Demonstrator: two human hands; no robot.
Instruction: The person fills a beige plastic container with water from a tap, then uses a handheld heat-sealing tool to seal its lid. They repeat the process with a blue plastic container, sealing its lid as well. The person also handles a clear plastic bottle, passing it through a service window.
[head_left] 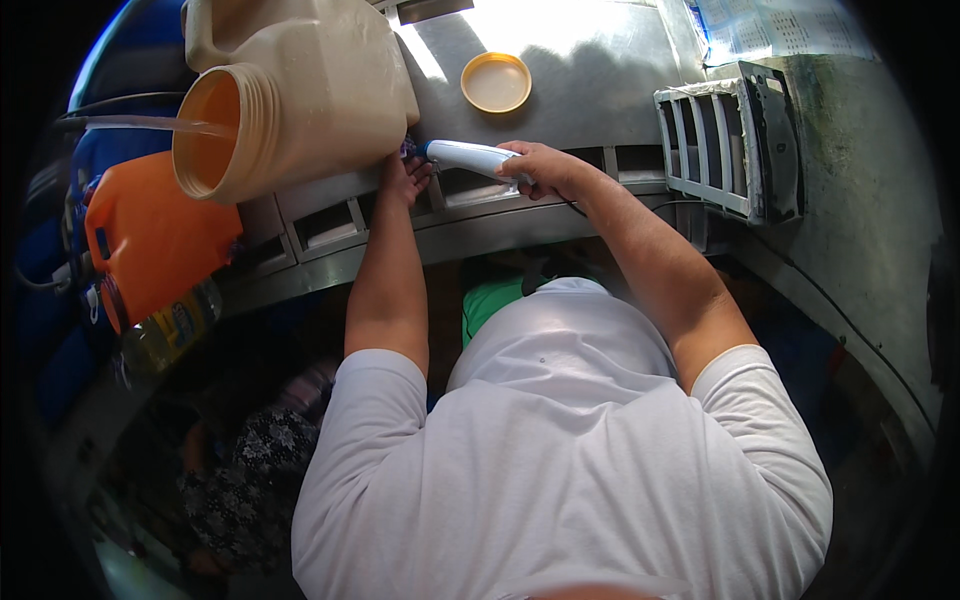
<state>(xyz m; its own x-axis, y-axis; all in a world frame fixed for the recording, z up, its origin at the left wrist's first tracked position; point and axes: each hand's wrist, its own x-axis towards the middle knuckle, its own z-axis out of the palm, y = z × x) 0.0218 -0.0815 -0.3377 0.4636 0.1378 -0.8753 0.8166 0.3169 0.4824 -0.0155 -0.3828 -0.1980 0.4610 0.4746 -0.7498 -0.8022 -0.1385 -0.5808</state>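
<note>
My right hand (540, 170) is closed around a white handheld tool (470, 157) with a blue end and a dark cord; its exact kind is unclear. The tool's blue end points left, toward my left hand (405, 182). Palm up and fingers apart, that hand is beside the base of a large beige plastic jug (325, 95). A small dark, purplish thing is by its fingertips, too small to name. The jug's wide threaded mouth faces left, and a pale translucent strip, hose or liquid, runs into it. On the metal counter lies a round yellow-rimmed lid (496, 82).
An orange jerrycan (155, 235) and a clear bottle with a yellow label (175, 325) are at left. A white slatted metal frame (715, 150) stands against the right wall, where a cable runs down. Someone in patterned clothing (265, 455) is at lower left.
</note>
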